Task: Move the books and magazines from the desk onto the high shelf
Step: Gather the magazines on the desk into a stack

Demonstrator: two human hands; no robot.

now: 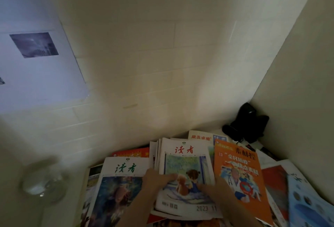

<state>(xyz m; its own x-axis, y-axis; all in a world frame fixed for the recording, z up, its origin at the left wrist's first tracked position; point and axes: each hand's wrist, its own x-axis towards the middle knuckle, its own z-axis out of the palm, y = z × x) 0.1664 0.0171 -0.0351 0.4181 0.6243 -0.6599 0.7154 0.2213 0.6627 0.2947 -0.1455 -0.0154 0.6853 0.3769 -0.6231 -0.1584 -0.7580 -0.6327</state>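
Red-titled magazine (186,172) tops the central stack among magazines strewn on the surface. We hold it by both sides: left hand (157,179) with thumb curled over the cover, right hand (216,192) likewise pinching its right edge.

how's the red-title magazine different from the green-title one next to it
The red-title magazine tops a thick stack with both hands on it: left hand, right hand. The green-title magazine lies to its left with no hand gripping it. The red-title magazine's cover shows a pale scene of a child and a dog; the green-title magazine's picture is dark and bluish. Both have white covers with the same two-character title and a small emblem above.
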